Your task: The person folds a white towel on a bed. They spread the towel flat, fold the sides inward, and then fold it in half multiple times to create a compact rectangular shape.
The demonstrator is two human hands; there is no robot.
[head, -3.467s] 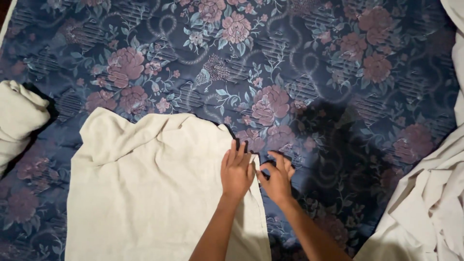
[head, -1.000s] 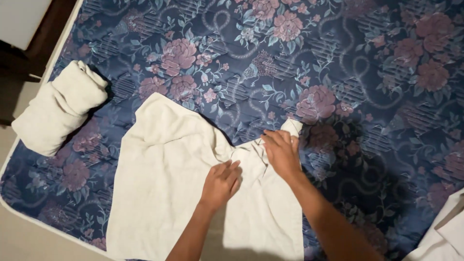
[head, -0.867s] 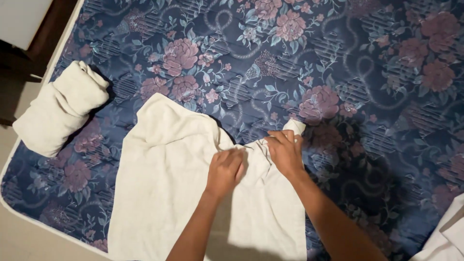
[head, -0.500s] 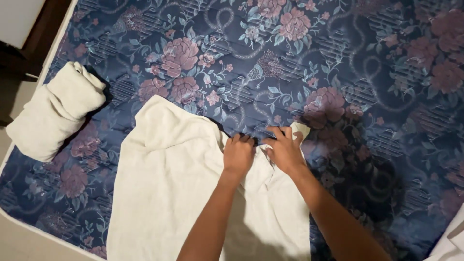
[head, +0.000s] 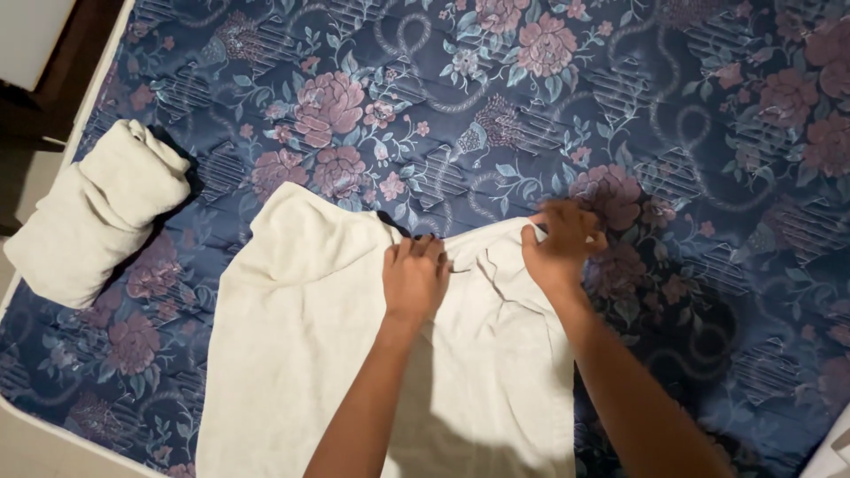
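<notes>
A cream towel (head: 301, 354) lies spread on a dark blue floral mattress (head: 496, 115). My left hand (head: 414, 276) presses flat on the towel's upper edge near its middle, fingers together. At the towel's upper right corner my right hand (head: 560, 243) rests with its fingers curled over the cloth edge; it is blurred, so the grip is unclear. The fabric between the two hands is wrinkled.
A second cream towel, rolled up (head: 97, 212), sits at the mattress's left edge. A dark wooden floor strip (head: 53, 80) shows at the upper left. A bit of white cloth (head: 837, 451) peeks in at the bottom right corner.
My right hand has drawn the towel's upper right corner outward to the right. My left hand slid up to the top edge. The towel's top now lies wider and flatter.
</notes>
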